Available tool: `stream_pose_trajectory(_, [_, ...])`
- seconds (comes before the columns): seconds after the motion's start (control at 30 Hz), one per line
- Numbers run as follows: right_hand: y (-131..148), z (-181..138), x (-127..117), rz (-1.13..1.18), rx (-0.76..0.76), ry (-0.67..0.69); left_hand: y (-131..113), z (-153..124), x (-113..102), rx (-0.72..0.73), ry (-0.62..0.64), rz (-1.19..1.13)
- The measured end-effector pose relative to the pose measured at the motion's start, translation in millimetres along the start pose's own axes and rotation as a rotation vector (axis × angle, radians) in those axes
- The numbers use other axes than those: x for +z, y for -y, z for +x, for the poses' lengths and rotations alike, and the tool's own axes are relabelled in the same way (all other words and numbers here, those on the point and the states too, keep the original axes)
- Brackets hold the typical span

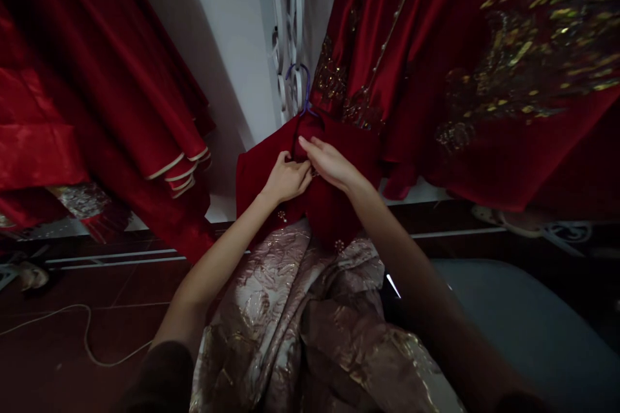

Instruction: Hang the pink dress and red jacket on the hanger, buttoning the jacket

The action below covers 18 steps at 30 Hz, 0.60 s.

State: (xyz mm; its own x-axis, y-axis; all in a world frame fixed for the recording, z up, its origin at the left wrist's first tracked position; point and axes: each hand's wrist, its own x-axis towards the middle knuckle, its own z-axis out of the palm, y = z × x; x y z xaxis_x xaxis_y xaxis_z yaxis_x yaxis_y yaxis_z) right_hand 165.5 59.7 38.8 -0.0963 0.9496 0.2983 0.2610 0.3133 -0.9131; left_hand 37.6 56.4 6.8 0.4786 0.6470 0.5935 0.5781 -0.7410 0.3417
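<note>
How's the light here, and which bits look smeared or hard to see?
In the head view, the light is dim, the lower corners dark, and the pale wall carries a soft shadow; in the same view, gold sequins glint but look smeared; the left hand and right hand stand out against the red garment, though detail where they meet is murky.

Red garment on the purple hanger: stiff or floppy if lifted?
The red garment likely droops below, since its lower edge drapes loosely; the purple hanger at its neck should stiffen the shoulders. Beads near the hem might snag.
</note>
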Motion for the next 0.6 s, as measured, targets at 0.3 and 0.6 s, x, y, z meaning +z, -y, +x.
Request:
stream_pose_trajectory(0.3, [-51, -2, -5, -0.571, 0.07, -0.587, 16, -20, -25, -0.331, -0.291, 0.443])
stream_pose_trajectory(0.6, [-59, 20, -76, -0.741, 0.082, -0.418, 54, -27, -40, -0.415, -0.412, 0.349])
